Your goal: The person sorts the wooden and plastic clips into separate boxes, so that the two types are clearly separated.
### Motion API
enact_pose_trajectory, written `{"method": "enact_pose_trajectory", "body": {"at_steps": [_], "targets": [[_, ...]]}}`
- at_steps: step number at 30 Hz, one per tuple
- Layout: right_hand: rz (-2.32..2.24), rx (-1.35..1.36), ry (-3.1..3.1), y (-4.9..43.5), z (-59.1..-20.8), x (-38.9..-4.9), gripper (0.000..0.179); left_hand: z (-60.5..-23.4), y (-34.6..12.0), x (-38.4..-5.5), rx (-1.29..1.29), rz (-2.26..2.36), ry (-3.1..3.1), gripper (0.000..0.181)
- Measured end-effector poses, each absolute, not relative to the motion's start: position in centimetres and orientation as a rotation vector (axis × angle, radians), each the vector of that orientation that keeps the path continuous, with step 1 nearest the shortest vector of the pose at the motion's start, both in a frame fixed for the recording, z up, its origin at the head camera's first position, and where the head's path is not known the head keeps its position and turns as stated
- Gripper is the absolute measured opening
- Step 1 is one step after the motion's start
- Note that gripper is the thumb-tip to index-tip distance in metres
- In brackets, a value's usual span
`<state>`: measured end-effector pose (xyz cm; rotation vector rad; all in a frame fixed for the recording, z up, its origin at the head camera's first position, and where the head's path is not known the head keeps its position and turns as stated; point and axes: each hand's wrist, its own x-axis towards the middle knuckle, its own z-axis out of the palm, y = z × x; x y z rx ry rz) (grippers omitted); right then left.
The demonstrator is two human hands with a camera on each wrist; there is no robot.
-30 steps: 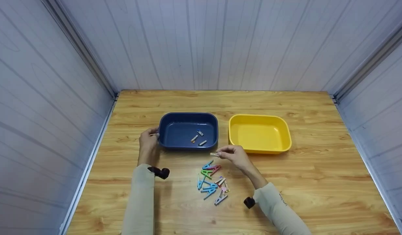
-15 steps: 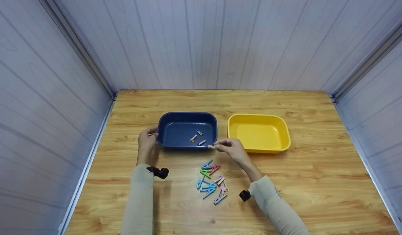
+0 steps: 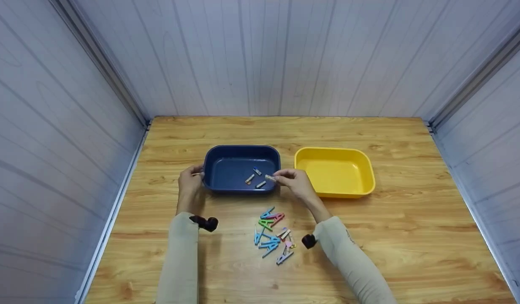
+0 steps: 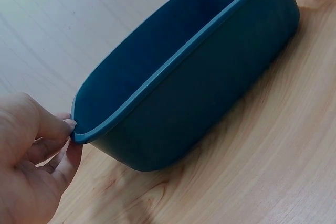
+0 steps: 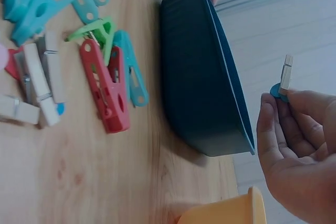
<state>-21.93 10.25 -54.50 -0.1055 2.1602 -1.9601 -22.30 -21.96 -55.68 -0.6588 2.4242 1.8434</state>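
Pinching: right hand [image 3: 298, 184], fingertips clamped on one wooden clothespin [image 5: 286, 74] over right end of navy bin [image 3: 226, 189]; left hand [image 3: 189, 184], thumb and fingers clamped on its left rim [image 4: 90, 136]; three small pegs [image 3: 261, 184] inside

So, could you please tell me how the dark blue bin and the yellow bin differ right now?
The dark blue bin has three small wooden clothespins lying in it; none shows inside the yellow bin. The left hand pinches the dark blue bin's rim, while neither hand grips the yellow bin. Both are rounded rectangular bins on the wooden table.
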Motion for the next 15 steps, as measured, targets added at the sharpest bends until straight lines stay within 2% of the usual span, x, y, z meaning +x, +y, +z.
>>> {"method": "enact_pose_trajectory", "body": {"at_steps": [6,15], "targets": [[-1.926,-0.068,2.206,9.6,-54.3,-23.0,0.016,-55.6,-22.0,-22.2,-0.646,1.802,2.455,0.032],[-1.837,-0.069,2.315,8.4,-54.2,-23.9,0.012,-55.6,-21.6,-22.1,-0.761,2.013,2.210,0.032]]}}
